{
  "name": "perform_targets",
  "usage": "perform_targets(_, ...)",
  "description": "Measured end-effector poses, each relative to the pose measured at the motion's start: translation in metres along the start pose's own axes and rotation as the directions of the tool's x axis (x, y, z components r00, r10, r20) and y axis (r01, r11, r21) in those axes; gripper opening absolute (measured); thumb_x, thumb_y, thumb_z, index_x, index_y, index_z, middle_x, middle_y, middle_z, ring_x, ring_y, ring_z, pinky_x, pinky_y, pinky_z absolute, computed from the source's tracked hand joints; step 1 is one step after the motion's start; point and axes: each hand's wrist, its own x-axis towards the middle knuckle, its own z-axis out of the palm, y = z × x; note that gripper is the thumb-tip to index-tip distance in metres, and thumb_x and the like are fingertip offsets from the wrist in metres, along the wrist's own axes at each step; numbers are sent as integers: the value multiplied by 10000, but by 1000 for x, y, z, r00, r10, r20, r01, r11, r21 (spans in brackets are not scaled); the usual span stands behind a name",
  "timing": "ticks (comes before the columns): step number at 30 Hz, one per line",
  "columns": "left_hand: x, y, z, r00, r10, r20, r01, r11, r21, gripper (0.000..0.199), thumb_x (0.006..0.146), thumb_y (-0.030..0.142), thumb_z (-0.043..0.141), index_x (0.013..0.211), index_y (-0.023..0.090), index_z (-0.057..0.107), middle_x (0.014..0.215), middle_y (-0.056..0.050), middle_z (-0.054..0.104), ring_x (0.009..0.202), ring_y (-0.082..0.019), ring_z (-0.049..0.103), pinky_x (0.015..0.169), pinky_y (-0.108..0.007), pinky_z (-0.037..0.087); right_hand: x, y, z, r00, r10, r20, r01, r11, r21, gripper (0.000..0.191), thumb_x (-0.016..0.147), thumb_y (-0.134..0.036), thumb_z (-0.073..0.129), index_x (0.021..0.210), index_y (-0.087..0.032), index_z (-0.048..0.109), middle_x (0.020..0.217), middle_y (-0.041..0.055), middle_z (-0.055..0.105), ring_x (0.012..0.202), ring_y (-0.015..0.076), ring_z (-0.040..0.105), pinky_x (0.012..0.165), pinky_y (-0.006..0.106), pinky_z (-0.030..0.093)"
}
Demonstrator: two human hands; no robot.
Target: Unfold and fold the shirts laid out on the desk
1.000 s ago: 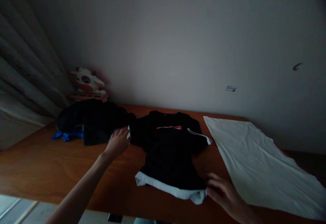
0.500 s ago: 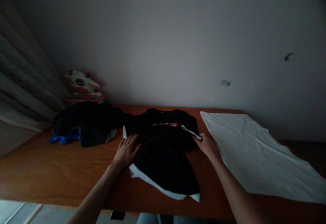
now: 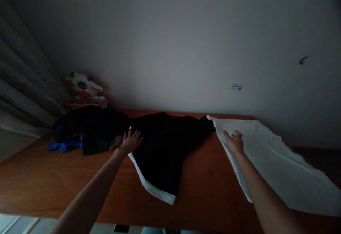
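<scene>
Head view: on the wooden table [image 3: 66,180], the black shirt [image 3: 162,145] is spread centrally, white hem nearest. Its left edge is covered by the left hand [image 3: 131,141], fingers splayed; nothing is gripped by the right hand [image 3: 234,140], opened over the white cloth [image 3: 282,166]. Behind dark clothes [image 3: 93,125], a cow figure [image 3: 85,86] is seen.

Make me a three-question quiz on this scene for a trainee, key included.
1. Fill the gap: the band along the lower edge of the black shirt is ____.
2. True or false: the right hand is over the white cloth, its fingers spread.
3. Which animal does the figure behind the dark clothes pile look like? A, cow; B, duck; C, fish.
Key: 1, white; 2, true; 3, A.
</scene>
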Motion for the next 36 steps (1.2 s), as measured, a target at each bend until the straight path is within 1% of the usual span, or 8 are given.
perform_targets(3,-22,18,3,995,0,-104,-6,998,-61,432,979,320,486,1372,190,608,1549,-168,492,1444,-382,416,1157,-610,333,-50,-11,2,994,-47,95,47,999,9,544,828,-734,525,975,-224,645,1000,165,724,894,293,699,747,405,534)
perform_targets(7,-76,37,-6,992,70,-109,-93,969,-228,378,975,426,474,1131,184,718,1263,-154,693,1175,-337,640,1040,-519,487,-143,-37,5,905,-171,390,161,985,60,442,914,-628,536,817,-224,685,732,65,703,676,210,663,679,334,539)
perform_targets(13,-147,72,-45,954,288,82,-151,699,-699,516,945,466,586,1414,252,572,1333,-98,684,1232,-275,639,1062,-413,512,-231,-65,32,817,-280,504,311,950,24,555,711,-481,833,1197,-244,709,1137,124,729,1049,327,687,923,456,560)
perform_targets(17,-167,106,-56,890,456,11,-251,510,-823,538,952,406,604,1472,303,513,1497,-95,566,1382,-283,526,1147,-456,445,-240,-70,45,831,-214,513,166,976,138,284,843,-320,663,1095,-223,750,1127,139,752,1100,330,697,989,468,536)
perform_targets(23,-162,136,-36,984,117,-132,-176,679,-713,424,930,366,631,1329,227,589,1428,-147,589,1346,-293,552,1142,-510,452,-228,-80,27,810,2,586,-263,895,361,472,908,-583,603,1168,-199,694,1096,121,774,1019,284,739,881,386,589)
perform_targets(29,-157,145,-32,840,543,21,-385,622,-681,791,828,254,720,1538,260,373,1657,-150,322,1511,-305,352,1221,-522,357,-202,-90,40,880,39,473,-222,916,336,485,810,-653,677,1008,-212,713,955,92,786,923,289,737,830,388,582)
perform_targets(34,-161,157,-12,947,256,-196,-322,730,-602,1159,717,333,831,1612,218,104,1682,-242,164,1547,-409,215,1192,-644,336,-207,-88,37,888,158,431,-420,659,624,466,845,-679,624,982,-238,681,935,77,776,845,258,737,704,354,603)
perform_targets(36,-158,156,-1,956,189,-224,-285,777,-561,1186,710,299,817,1619,190,63,1674,-257,182,1539,-425,227,1181,-658,341,-215,-85,32,920,136,367,-368,622,691,437,889,-661,585,1017,-255,683,952,76,773,845,248,740,706,352,608)
